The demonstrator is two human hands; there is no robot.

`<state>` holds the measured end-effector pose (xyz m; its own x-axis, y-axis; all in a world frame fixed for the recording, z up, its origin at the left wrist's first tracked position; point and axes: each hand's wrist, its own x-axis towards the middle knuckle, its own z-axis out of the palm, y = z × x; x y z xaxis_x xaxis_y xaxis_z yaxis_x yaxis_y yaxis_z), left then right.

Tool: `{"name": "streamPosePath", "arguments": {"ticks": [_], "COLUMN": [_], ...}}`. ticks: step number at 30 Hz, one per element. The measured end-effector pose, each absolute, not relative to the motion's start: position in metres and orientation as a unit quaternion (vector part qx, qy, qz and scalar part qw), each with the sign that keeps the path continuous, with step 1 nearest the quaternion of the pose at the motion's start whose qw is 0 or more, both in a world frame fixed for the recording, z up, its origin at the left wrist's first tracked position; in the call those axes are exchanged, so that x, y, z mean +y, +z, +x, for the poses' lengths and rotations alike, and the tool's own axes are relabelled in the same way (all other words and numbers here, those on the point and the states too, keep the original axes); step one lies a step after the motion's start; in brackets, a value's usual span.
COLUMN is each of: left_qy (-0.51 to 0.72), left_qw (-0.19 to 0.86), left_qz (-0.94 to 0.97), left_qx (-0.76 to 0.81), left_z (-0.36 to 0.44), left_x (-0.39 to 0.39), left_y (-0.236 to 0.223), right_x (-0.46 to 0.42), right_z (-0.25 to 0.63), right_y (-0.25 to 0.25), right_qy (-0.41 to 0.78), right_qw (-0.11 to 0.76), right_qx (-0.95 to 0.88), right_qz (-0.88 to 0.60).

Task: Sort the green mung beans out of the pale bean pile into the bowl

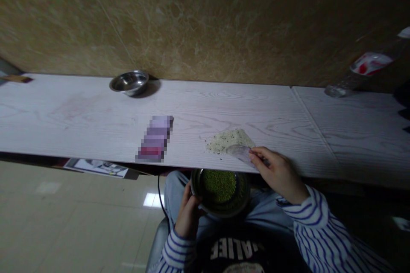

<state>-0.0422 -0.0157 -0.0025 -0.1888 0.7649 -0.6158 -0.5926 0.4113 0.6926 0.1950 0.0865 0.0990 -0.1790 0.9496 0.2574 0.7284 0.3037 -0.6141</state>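
My left hand (188,213) grips the left rim of a metal bowl (245,194), which sits over my lap just below the table edge. Small green beans (221,184), like mung beans, lie in it. Over the table's front edge, my right hand (278,171) pinches a clear, rounded plastic piece (239,152); its exact kind is hard to make out. That piece touches the near side of a pile of pale grains with dark specks (228,138) on the tabletop.
A second metal bowl (130,83) stands at the back near the wall. A pixelated flat purple object (155,138) lies left of the pile. A clear plastic bottle (361,70) with a red and white label stands back right. Papers (99,167) stick out under the table.
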Motion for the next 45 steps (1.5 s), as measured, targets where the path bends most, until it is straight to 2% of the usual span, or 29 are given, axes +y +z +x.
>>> {"name": "streamPosePath", "arguments": {"ticks": [45], "left_qy": [0.517], "left_qw": [0.63], "left_qz": [0.076], "left_qx": [0.575], "left_z": [-0.0412], "left_x": [-0.0156], "left_y": [-0.0012], "right_x": [0.0784], "right_z": [0.1903], "right_y": [0.0992], "right_qy": [0.222], "right_qw": [0.311], "right_qx": [-0.732], "right_qz": [-0.564]}}
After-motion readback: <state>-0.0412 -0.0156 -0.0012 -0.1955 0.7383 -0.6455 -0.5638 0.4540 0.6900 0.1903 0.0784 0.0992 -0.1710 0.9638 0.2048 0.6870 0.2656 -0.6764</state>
